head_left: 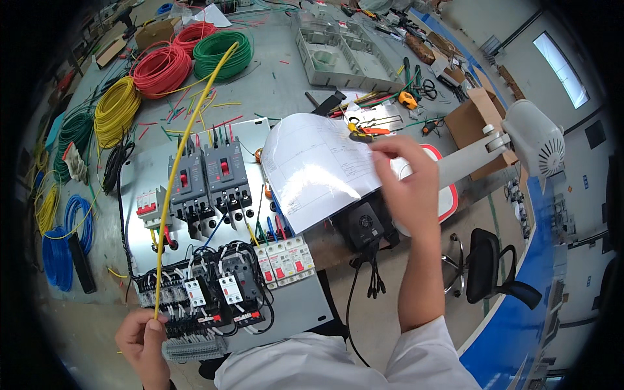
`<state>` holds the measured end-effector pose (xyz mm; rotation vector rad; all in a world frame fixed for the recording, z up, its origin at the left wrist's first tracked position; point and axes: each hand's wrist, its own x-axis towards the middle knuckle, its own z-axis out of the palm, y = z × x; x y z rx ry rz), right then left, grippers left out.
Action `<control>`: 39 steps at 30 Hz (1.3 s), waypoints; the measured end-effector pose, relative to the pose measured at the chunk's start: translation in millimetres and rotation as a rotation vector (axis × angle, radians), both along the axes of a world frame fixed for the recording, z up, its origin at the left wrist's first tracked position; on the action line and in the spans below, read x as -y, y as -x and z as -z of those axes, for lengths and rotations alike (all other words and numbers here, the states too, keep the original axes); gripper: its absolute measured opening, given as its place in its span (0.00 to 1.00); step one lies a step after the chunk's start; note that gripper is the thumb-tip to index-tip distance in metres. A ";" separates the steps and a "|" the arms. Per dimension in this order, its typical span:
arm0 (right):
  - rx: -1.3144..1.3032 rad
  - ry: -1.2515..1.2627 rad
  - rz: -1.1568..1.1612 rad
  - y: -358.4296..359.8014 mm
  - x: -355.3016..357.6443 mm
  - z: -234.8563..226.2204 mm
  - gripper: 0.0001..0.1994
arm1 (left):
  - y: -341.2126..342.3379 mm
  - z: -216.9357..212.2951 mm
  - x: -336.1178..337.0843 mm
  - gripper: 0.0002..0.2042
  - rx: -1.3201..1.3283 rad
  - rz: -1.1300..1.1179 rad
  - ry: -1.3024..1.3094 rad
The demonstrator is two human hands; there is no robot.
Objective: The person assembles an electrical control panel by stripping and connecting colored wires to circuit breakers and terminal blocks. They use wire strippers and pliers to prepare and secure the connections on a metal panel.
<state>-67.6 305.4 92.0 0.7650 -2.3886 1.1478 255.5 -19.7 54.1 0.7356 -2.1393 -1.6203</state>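
My left hand (pixel 144 344) pinches the lower end of a long yellow wire (pixel 190 127) between thumb and fingertips. The wire slants up and right across a metal mounting plate (pixel 312 313). Beside that hand lie a row of black contactors (pixel 195 292) with white-sleeved wires and a grey terminal strip (pixel 194 348). My right hand (pixel 411 179) is raised at the right edge of a printed wiring sheet (pixel 318 166). Its fingers are curled toward the thumb; anything between them is hidden. Just past its fingertips are pliers (pixel 361 133) with orange and yellow on them.
Two grey breakers (pixel 224 170) and small white breakers (pixel 285 260) are mounted on the plate. Coils of red (pixel 161 71), green (pixel 222 55), yellow (pixel 117 110) and blue wire (pixel 58 260) lie left. A white jointed arm (pixel 465 159) stands right, above a swivel chair (pixel 491 266).
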 end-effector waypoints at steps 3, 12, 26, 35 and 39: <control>0.146 -0.152 0.225 56.7 -54.8 29.8 0.11 | -1.4 -1.1 -0.3 0.11 0.000 0.012 -0.022; 0.185 -0.858 -0.001 201.3 -77.1 114.0 0.19 | 7.3 -22.2 -13.5 0.05 0.005 0.027 -0.202; -0.158 -0.678 0.274 155.0 -60.1 -31.6 0.13 | 12.9 -48.1 -4.5 0.05 -0.039 0.136 -0.246; 0.055 -0.101 0.321 112.2 -62.2 -46.8 0.11 | 40.6 -58.1 3.4 0.06 -0.083 0.312 -0.167; -0.182 -0.523 0.331 107.4 -50.3 -21.3 0.13 | 41.3 -61.5 3.9 0.07 -0.075 0.333 -0.242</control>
